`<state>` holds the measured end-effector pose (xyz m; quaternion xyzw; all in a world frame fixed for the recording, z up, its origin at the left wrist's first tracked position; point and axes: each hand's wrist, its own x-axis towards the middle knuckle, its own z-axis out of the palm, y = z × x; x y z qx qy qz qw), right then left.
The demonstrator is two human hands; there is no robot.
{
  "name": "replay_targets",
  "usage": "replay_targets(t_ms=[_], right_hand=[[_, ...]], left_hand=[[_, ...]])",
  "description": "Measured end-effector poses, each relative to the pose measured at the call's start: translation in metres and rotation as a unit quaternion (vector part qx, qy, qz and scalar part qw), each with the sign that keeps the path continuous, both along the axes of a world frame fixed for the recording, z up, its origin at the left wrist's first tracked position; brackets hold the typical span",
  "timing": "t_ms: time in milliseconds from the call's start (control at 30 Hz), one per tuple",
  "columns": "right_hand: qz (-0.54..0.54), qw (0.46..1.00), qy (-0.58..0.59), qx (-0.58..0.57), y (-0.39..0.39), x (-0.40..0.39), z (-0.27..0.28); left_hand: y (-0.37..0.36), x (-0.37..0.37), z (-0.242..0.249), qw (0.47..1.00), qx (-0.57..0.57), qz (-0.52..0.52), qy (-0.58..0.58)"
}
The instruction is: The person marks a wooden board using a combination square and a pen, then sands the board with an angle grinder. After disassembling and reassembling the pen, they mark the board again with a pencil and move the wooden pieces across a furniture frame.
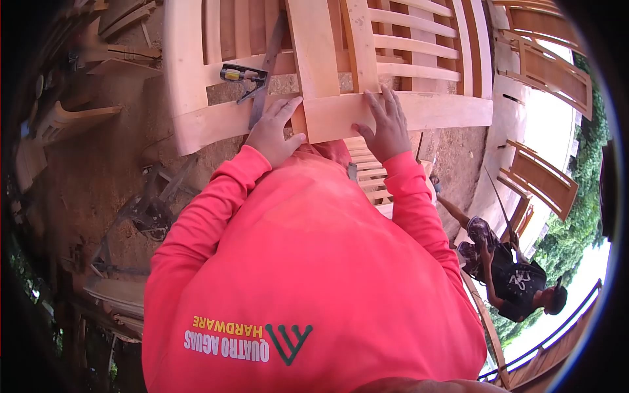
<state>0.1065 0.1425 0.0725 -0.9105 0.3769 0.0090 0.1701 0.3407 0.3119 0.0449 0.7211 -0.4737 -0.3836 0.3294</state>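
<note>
My left hand [278, 130] rests with fingers stretched and thumb apart at the end of a wooden frame [223, 121], where it meets a second slatted wooden frame [426, 110]. On the second frame's bottom rail lies my right hand [386, 124], fingers spread, thumb on the rail's near side. Just beyond my left hand, a combination square [246, 75] lies across the first frame, its long metal blade [270, 62] reaching toward my fingers. The ends of the two frames sit side by side between my hands, with a small offset.
Another slatted wooden piece [370, 170] is below the frames, in front of my body. At the right, a person in a dark shirt [521, 281] is close to several wooden panels [540, 180]. Wood offcuts [124, 52] and a curved wooden part [78, 121] lie on the left.
</note>
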Motion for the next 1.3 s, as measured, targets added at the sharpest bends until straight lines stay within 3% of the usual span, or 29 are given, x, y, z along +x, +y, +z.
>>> replay_targets(t_ms=[200, 333, 400, 433, 667, 767, 933, 967, 1000, 1033, 1067, 1133, 1300], right_hand=[[-0.049, 0.998, 0.012, -0.035, 0.057, -0.007, -0.01], [-0.147, 0.988, -0.042, -0.028, 0.098, -0.021, 0.002], [-0.2, 0.977, -0.072, -0.029, 0.121, -0.03, 0.012], [-0.224, 0.971, -0.081, -0.028, 0.132, -0.037, 0.017], [-0.457, 0.885, -0.089, -0.014, 0.189, -0.109, 0.019], [-0.505, 0.86, -0.071, 0.021, 0.208, -0.133, 0.012], [-0.467, 0.878, -0.09, 0.047, 0.192, -0.156, 0.001], [-0.46, 0.881, -0.099, 0.052, 0.183, -0.157, -0.004], [-0.452, 0.884, -0.107, 0.055, 0.17, -0.161, -0.008], [-0.429, 0.897, -0.102, 0.04, 0.158, -0.164, -0.014], [-0.409, 0.907, -0.1, 0.022, 0.144, -0.168, -0.019], [-0.359, 0.926, -0.11, 0.027, 0.112, -0.176, -0.025], [-0.281, 0.945, -0.156, 0.064, 0.005, -0.178, -0.021]], left_hand=[[0.003, 0.008, -0.009, 0.997, -0.032, -0.03, -0.064], [-0.017, 0.0, 0.001, 0.998, -0.045, -0.028, -0.036], [-0.018, 0.002, -0.028, 0.992, -0.079, -0.033, -0.098], [-0.019, 0.001, -0.019, 0.988, -0.085, -0.038, -0.12], [-0.033, 0.01, -0.016, 0.987, -0.029, -0.094, -0.128], [-0.034, 0.011, -0.015, 0.985, -0.039, -0.103, -0.13], [-0.041, 0.018, -0.003, 0.982, -0.037, -0.104, -0.155], [-0.042, 0.025, -0.006, 0.975, -0.04, -0.069, -0.209], [-0.04, 0.034, -0.009, 0.982, -0.077, -0.009, -0.173], [-0.038, 0.035, 0.007, 0.982, -0.022, 0.055, -0.178], [-0.031, 0.049, -0.007, 0.967, -0.05, 0.077, -0.238], [-0.018, 0.048, 0.003, 0.932, 0.054, 0.099, -0.344], [-0.017, 0.043, -0.026, 0.922, 0.12, 0.199, -0.31]])
